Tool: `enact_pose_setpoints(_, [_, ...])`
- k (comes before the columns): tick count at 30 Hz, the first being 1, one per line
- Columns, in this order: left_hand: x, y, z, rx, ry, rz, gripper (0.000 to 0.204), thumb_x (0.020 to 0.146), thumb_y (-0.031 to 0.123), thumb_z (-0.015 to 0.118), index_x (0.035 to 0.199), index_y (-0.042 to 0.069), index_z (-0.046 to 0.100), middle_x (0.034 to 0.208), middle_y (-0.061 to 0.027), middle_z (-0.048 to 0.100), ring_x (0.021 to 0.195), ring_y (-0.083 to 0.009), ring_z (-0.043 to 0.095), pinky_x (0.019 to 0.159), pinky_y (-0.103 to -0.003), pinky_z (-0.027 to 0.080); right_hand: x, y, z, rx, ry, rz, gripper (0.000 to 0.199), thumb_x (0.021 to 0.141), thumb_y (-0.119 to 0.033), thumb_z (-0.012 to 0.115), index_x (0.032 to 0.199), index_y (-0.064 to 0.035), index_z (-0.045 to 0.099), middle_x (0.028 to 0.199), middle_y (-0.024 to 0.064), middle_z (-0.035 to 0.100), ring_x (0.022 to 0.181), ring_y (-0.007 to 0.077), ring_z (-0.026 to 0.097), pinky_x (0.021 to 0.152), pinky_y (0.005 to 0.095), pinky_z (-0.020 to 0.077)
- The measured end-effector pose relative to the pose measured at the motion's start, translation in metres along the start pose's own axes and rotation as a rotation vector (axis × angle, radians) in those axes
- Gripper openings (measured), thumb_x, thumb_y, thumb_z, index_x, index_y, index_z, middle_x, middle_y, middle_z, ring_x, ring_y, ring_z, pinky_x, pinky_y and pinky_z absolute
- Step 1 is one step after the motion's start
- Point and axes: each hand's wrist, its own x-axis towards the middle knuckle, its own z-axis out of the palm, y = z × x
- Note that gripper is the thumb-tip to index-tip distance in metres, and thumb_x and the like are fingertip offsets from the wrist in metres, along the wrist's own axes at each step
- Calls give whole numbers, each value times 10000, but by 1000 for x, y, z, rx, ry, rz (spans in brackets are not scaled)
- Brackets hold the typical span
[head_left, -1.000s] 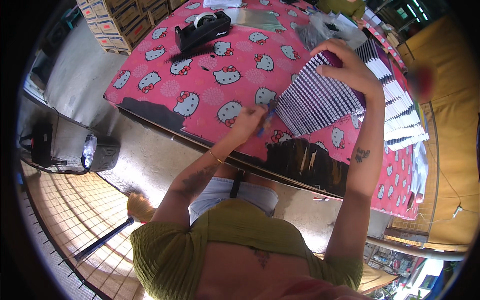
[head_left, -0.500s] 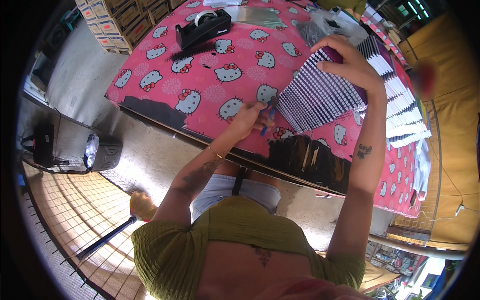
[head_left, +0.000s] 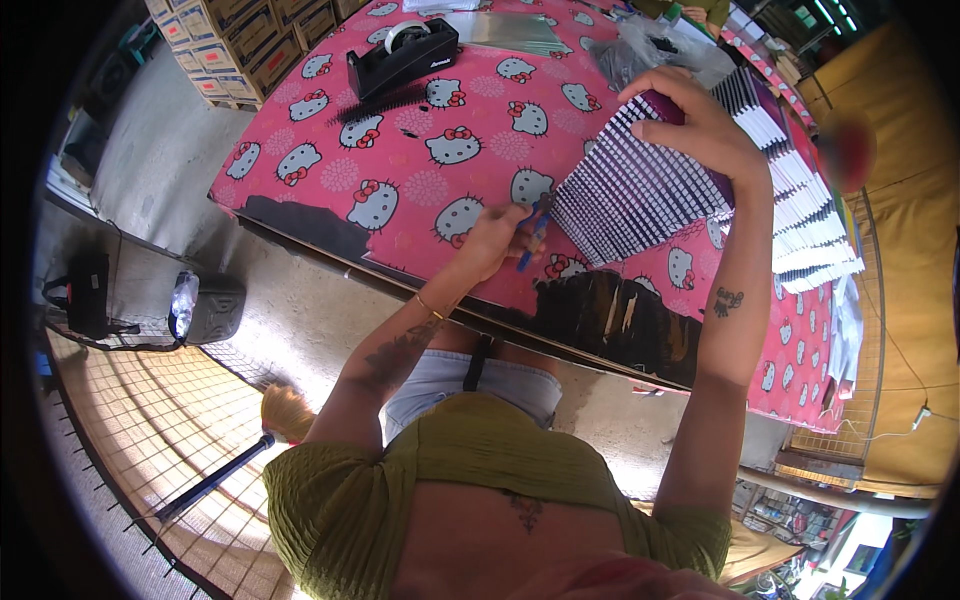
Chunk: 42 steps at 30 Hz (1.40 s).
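My left hand point(head_left: 497, 238) grips a blue pen point(head_left: 532, 236), its tip at the near edge of a fanned-out stack of thin purple-and-white booklets point(head_left: 630, 195). My right hand point(head_left: 700, 125) rests on top of that fan at its far right end, fingers spread and pressing down on it. The fan lies on a table under a pink cloth with cartoon cat faces point(head_left: 400, 150). A second spread of similar white-edged booklets point(head_left: 800, 200) lies just to the right of my right hand.
A black tape dispenser point(head_left: 402, 55) and a black comb point(head_left: 375, 103) lie at the table's far side, clear plastic bags point(head_left: 650, 45) beyond the fan. Cardboard boxes point(head_left: 240, 50) are stacked at the left. A broom point(head_left: 270, 425) and a dark bag point(head_left: 90, 295) are on the floor.
My left hand with the pen has stayed at the near edge of the fan. My right hand has shifted only slightly on the fan's far end.
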Motion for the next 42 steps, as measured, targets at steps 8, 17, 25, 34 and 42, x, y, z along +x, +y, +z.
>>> enact_pose_setpoints(8, [-8,14,5,506,81,102,303,941,192,510,1059,-56,638,939,-148,663,649,-239,671,596,-338,568,-1,1,0,8,-8,16,326,802,-211,681,1106,-110,621,1072,37,553,1096,215,460,1006,329,318])
enact_pose_setpoints(17, [-5,14,-2,-113,21,-202,356,925,235,534,1084,-81,580,916,-185,649,732,-278,703,639,-343,591,0,-3,-1,4,-8,9,329,801,-235,674,1101,-111,621,1068,45,559,1102,222,457,1007,328,317])
enact_pose_setpoints(25, [-12,21,6,660,36,186,328,956,228,483,978,-67,625,930,-156,666,725,-254,705,595,-325,563,-1,-1,0,-19,7,-5,313,800,-220,683,1086,-109,619,1069,37,567,1112,219,460,1008,332,322])
enact_pose_setpoints(34, [-5,16,-4,-7,17,-193,352,945,237,504,1092,-77,568,924,-174,657,737,-267,704,600,-357,586,-1,-1,-1,5,6,13,343,794,-273,704,1094,-123,630,1128,76,571,1138,265,487,1025,356,334])
enact_pose_setpoints(42, [-8,10,6,1289,191,639,342,950,237,497,1009,-74,624,812,-123,644,744,-242,707,551,-331,555,-1,-2,0,1,19,10,309,793,-216,691,1075,-109,623,1076,32,562,1113,219,463,1003,329,326])
